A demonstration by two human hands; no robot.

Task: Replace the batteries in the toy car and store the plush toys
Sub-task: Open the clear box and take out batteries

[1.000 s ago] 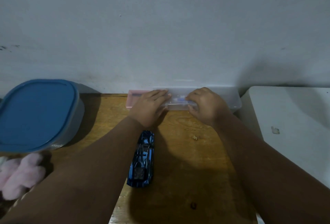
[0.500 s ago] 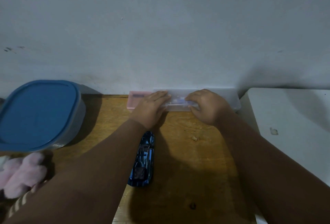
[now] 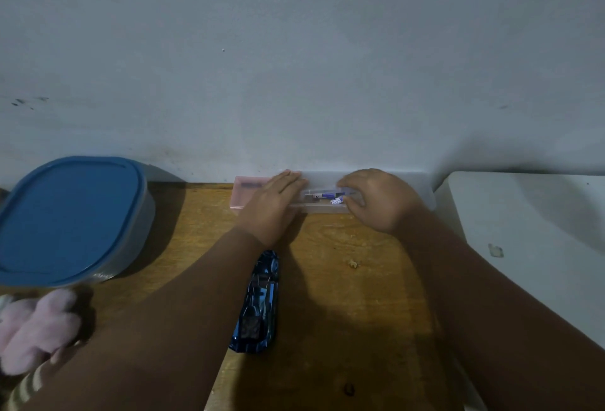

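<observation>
Head view shows both hands on a long clear case (image 3: 393,188) that lies against the wall at the back of the counter (image 3: 343,296). Left hand (image 3: 271,204) lies flat across the case's pink end, fingers (image 3: 288,181) straight and together, pinning it. Right hand (image 3: 376,197) is curled over the case, fingers narrow at its front edge, probably prising or pressing the lid; whether they grip anything I cannot tell. Through the plastic some small blue and white items (image 3: 327,197) show, perhaps batteries or pens. The car (image 3: 258,302) lies on the counter just below the left wrist, apart from both hands. A pink plush (image 3: 36,325) sits at the left edge, near the blue-lidded tub (image 3: 65,214).

Risks: a lid that gives suddenly could scatter the contents, and the left forearm, hovering over the car, could knock it toward the counter's front edge.
</observation>
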